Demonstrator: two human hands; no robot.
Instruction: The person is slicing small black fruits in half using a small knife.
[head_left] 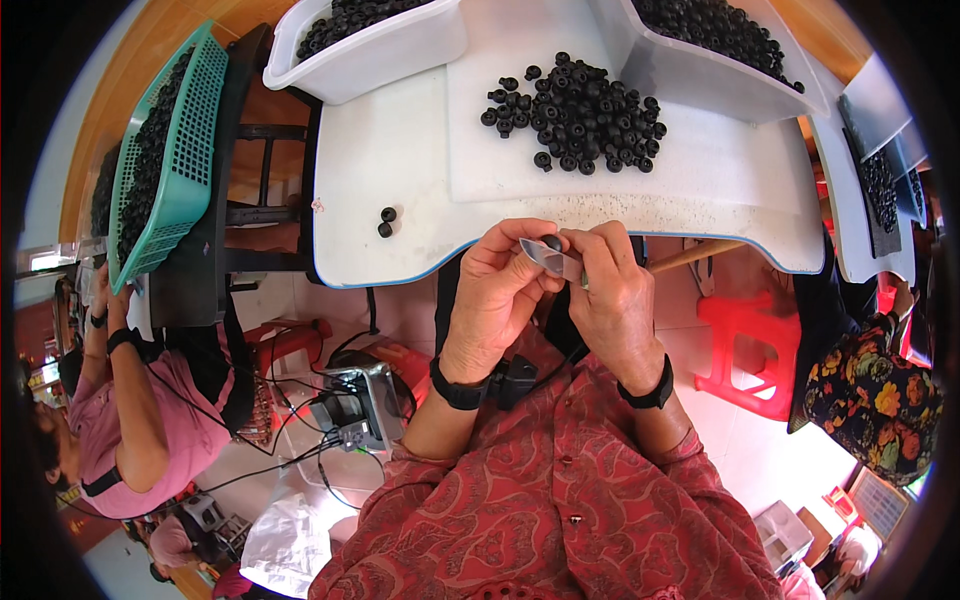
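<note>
My hands meet just off the table's near edge. My left hand (500, 290) is closed, its thumb and fingers pinching a small round black part (551, 242). My right hand (615, 290) is also closed, on a small knife whose flat, shiny blade (540, 256) lies against the black part and the left fingertips. Most of the knife's handle is hidden by the right fingers. Beyond my hands, a loose pile of similar black parts (590, 120) rests on the white table (400, 160). Two more black parts (387, 221) lie apart at the left.
A white bin (385, 55) and a translucent bin (700, 85), both holding black parts, stand at the table's far side. Left is a green basket (190, 160) of parts near a person in pink (160, 420). A red stool (750, 350) and another person (870, 400) are right.
</note>
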